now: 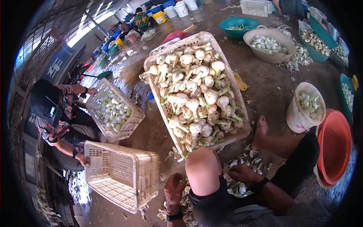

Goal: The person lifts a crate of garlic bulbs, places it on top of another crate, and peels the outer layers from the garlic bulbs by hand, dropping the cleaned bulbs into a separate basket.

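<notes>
My left hand is low beside my raised knee, its fingers curled inward and partly hidden by the knee. On the knee's other side, my right hand has its fingers bent together over scattered peelings; what either hand holds is hidden. Just beyond the knee stands a large plastic crate heaped with soil-stained garlic bulbs, some with short green stems. More pale peelings lie on the floor between my legs.
At left, a person grips a white crate of cleaned bulbs and a tipped crate. To my right are a white bucket of bulbs and a red basin. A beige basin and green basin sit farther off.
</notes>
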Action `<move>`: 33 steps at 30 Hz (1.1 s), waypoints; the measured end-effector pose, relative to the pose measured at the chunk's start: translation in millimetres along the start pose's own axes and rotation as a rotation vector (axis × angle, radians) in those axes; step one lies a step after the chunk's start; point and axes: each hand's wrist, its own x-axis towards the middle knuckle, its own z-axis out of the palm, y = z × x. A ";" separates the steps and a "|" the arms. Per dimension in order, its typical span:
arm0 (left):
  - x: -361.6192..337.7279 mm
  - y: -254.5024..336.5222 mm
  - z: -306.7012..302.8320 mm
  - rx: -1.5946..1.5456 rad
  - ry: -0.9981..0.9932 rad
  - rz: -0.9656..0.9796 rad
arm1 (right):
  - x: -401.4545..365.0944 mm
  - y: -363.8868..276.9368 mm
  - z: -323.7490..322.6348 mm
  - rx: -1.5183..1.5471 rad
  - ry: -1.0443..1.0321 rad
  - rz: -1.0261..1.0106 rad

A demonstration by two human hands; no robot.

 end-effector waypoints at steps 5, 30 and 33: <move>-2.7 25.7 -3.2 -0.229 0.088 -0.014 | 0.4 9.5 2.4 -0.010 0.008 -0.009; 52.1 153.6 72.7 -0.433 -0.654 0.288 | 76.8 -48.4 -98.7 -0.162 0.960 -0.272; 55.0 117.7 80.0 -0.526 -0.701 0.125 | 97.8 -45.2 -110.4 -0.253 0.866 -0.224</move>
